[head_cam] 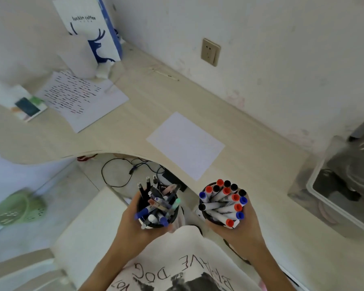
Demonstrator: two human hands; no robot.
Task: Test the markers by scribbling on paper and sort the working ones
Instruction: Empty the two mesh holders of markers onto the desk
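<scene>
While above the desk (250,185), markers (223,203) within right grip (240,225).

Two hands are in view, the left hand (132,222) and the right hand (243,225), and each grips one dark cup, so two cups in all: the left cup (172,217) and the right cup (206,217). The right cup holds about sixteen white markers (215,205), counted by their caps: about six red, four blue and six black. The left cup holds a mixed bunch of pens (156,203), too crowded and blurred to count exactly. Two sheets of paper lie on the one desk (261,196): one blank sheet (185,144) and one scribbled sheet (80,99). There is one paper bag (93,28), one wall socket (210,51) and one green basket (19,208).
</scene>
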